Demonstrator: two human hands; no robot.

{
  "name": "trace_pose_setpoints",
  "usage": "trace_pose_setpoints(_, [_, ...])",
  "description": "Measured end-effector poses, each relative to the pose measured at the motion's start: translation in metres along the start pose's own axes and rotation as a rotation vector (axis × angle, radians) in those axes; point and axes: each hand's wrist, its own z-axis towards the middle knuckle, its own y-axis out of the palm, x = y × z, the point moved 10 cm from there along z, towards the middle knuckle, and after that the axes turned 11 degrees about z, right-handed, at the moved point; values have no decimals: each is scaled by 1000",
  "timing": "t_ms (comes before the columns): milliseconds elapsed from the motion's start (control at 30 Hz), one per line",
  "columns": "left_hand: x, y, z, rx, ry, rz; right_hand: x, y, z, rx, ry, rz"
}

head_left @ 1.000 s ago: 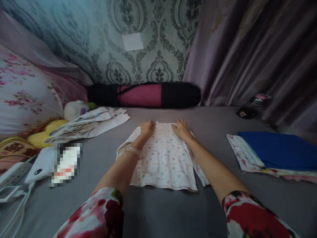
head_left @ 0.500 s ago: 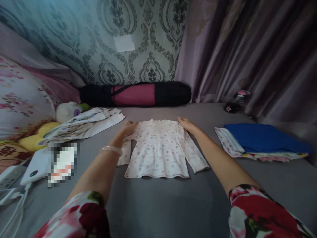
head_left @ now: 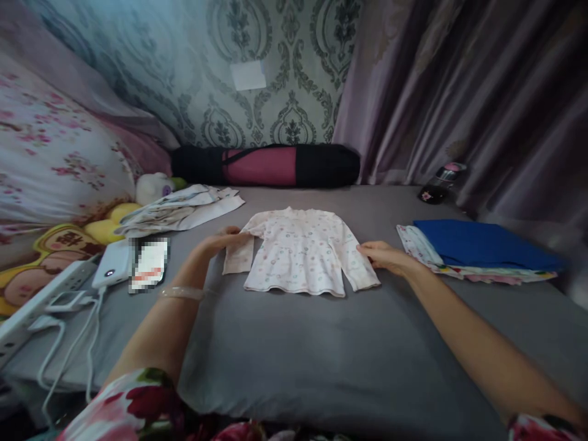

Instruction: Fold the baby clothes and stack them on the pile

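Observation:
A small white long-sleeved shirt (head_left: 301, 251) with a fine coloured print lies spread flat on the grey bed sheet (head_left: 294, 349), its neckline away from me and both sleeves angled down at its sides. My left hand (head_left: 220, 239) has its fingers closed at the outer edge of the left sleeve; the fingertips are partly hidden. On the other side, my right hand (head_left: 386, 256) pinches the outer edge of the right sleeve, about halfway down.
Folded light clothes (head_left: 184, 208) lie at left beside soft toys, a power bank (head_left: 113, 263), a phone and a power strip (head_left: 50, 297). A folded blue cloth (head_left: 482, 242) tops a stack at right. A bottle (head_left: 438, 184) and a long black-and-pink bag (head_left: 261, 165) stand behind.
Both hands have moved from the shirt's shoulders outward and down to its sleeves. The sleeves now spread wider from the body. My view has shifted somewhat left.

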Motion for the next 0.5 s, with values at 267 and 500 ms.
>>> trace_pose_setpoints(267, [-24, 10, -34, 134, -79, -72, 4, 7, -22, -67, -36, -83])
trace_pose_setpoints(500, [-23, 12, -44, 359, -99, -16, -41, -74, -6, 123, -118, -287])
